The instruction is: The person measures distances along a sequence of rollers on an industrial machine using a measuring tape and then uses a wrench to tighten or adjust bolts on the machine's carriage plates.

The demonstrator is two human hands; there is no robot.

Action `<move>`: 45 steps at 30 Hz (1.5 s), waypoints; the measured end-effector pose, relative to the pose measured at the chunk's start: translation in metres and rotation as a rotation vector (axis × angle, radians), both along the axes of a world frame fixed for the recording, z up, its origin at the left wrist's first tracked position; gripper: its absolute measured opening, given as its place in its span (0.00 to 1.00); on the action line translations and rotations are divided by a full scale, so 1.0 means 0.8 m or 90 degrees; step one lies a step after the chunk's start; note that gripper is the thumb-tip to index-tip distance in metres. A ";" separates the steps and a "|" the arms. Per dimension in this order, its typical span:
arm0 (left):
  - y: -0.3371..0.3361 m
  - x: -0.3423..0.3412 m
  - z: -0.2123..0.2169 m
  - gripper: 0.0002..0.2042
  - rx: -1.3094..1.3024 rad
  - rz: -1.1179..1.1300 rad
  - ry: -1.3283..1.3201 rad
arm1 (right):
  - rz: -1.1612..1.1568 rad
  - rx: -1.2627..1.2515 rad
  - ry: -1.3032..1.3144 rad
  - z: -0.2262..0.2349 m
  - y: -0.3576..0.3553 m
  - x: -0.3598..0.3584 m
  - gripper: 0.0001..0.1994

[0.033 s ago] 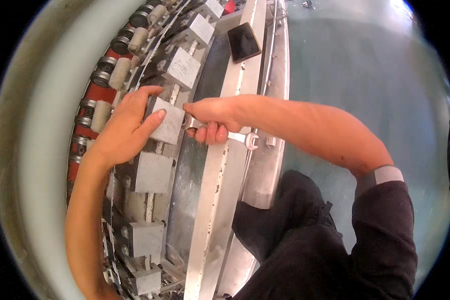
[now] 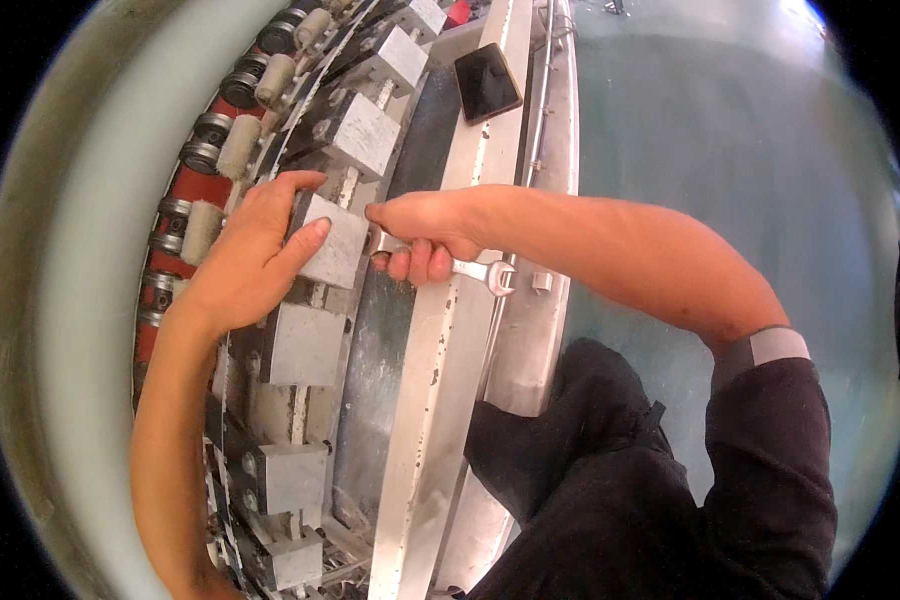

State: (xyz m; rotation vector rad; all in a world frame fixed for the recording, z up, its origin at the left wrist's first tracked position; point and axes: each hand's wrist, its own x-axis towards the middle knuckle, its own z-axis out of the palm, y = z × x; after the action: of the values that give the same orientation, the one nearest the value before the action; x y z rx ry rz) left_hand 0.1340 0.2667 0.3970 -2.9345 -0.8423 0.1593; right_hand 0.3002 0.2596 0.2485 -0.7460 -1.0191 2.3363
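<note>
Right beside a grey metal block (image 2: 337, 243), right hand's (image 2: 422, 228) fingers are wrapped round a wrench (image 2: 468, 270) lying roughly crosswise, open end aimed right, slightly down. Left hand (image 2: 252, 245) rests on the block, thumb spread wide. Chipped white rail (image 2: 417, 400) underneath, greenish floor (image 2: 650, 140) off right.

Grey-cuffed dark sleeve (image 2: 770, 440), probably black trousers (image 2: 600, 405)

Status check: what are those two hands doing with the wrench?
Left hand resting on metal block. Right hand closed on wrench, one end at the block's side. Dark flat device on pale rail, clear of both hands.
</note>
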 end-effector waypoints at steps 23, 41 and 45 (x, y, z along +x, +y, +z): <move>-0.003 -0.001 -0.001 0.21 -0.026 0.032 -0.024 | -0.125 0.064 -0.017 -0.002 -0.013 0.018 0.18; -0.003 -0.003 -0.004 0.20 -0.012 0.024 -0.035 | -0.135 0.240 -0.154 0.019 0.005 0.020 0.11; -0.001 0.000 -0.005 0.20 -0.018 0.025 -0.044 | -0.128 0.188 -0.101 0.013 0.012 0.024 0.09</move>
State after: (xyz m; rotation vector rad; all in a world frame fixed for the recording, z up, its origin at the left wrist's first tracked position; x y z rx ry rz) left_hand 0.1341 0.2658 0.3929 -2.9672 -0.9160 0.0735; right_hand 0.3196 0.2695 0.2588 -0.8804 -1.2608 1.9265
